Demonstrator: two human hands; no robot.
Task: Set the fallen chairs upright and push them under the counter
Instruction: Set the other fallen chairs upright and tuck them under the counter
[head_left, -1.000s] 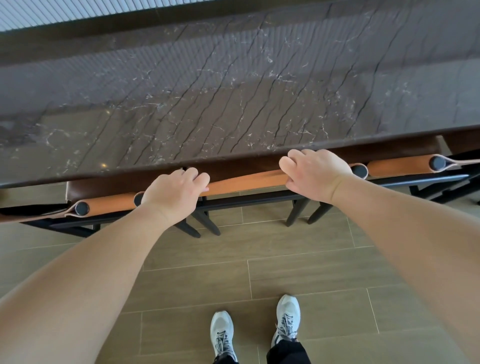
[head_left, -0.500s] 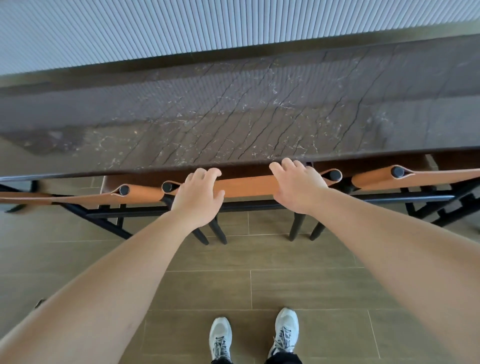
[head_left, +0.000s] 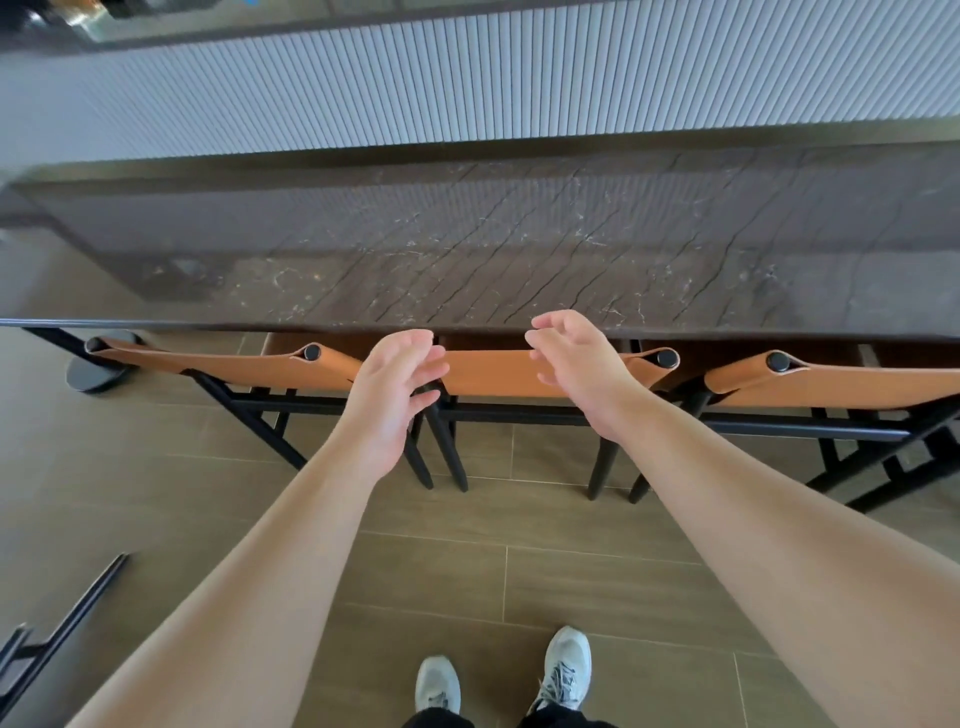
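Note:
Three chairs with tan leather backrests and black frames stand upright, tucked against the dark marble counter (head_left: 519, 260). The middle chair (head_left: 493, 371) is straight in front of me, with the left chair (head_left: 234, 366) and the right chair (head_left: 841, 382) beside it. My left hand (head_left: 395, 384) hovers over the middle backrest's left end, fingers apart and holding nothing. My right hand (head_left: 571, 358) floats above its right part, also open and off the leather.
A black frame of another chair (head_left: 57, 629) lies on the tiled floor at the lower left. A round black base (head_left: 98, 371) stands under the counter's left end. A ribbed white wall (head_left: 467, 83) runs behind the counter. My shoes (head_left: 504, 675) are at the bottom.
Both hands have let go of the middle chair's backrest and lifted off with fingers spread. The view has pulled back and tilted up, showing more wall and floor.

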